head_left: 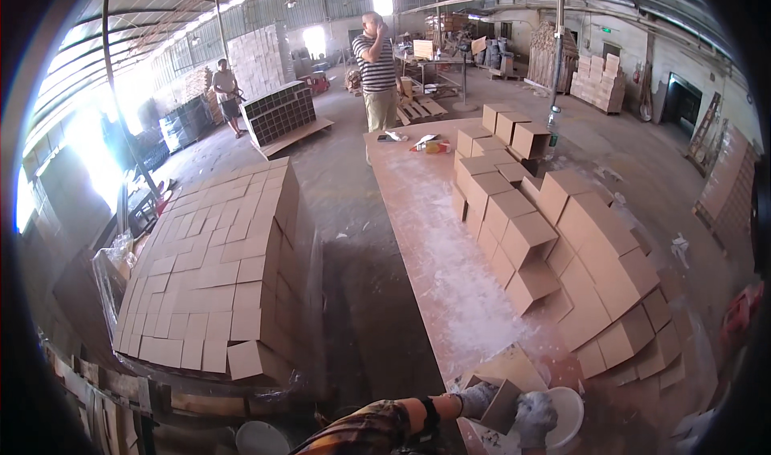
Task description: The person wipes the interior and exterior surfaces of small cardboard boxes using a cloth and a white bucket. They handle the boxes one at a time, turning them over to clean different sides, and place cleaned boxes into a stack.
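My left hand (479, 399), in a grey work glove, reaches in from the lower edge and grips a small brown cardboard box (503, 405). The box is tilted, and one of its panels looks darker. Close beside it is my gloved right hand (536, 416), bunched closed at the rim of a round white tub (572, 413). Anything in its fingers is too small or hidden to make out. Under both hands lies a pale, stained board (514, 365) at the near end of the long table (401, 214), which is smeared with white powder or paste.
Brown boxes (514, 222) are stacked along the table's right side. A big stack of boxes (201, 270) stands to the left. A person in a striped shirt (376, 69) is at the table's far end; another person (226, 93) stands farther left. A bottle (553, 118) stands behind the boxes.
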Demonstrator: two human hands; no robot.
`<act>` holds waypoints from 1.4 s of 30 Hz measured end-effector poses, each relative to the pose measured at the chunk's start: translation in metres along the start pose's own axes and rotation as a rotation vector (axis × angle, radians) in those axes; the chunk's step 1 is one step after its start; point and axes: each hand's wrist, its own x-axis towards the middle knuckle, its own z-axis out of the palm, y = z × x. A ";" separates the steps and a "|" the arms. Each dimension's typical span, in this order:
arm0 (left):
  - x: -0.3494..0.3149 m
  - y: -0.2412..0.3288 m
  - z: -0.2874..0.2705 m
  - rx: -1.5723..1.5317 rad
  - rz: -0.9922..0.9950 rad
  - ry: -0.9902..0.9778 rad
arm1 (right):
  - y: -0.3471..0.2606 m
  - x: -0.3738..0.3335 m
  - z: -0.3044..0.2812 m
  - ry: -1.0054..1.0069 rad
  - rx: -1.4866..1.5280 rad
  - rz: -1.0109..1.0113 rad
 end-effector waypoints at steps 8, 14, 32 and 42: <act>-0.003 0.000 0.009 0.098 0.090 0.128 | 0.007 0.008 0.007 0.002 0.149 0.189; 0.006 -0.007 0.011 0.050 0.117 0.047 | -0.017 -0.026 -0.017 0.076 -0.198 0.149; -0.009 -0.008 -0.013 0.472 0.067 -0.252 | -0.037 0.033 -0.075 0.123 0.132 -0.303; -0.020 -0.059 0.040 -0.574 -0.272 -0.071 | -0.108 0.007 -0.075 -0.265 0.070 -0.153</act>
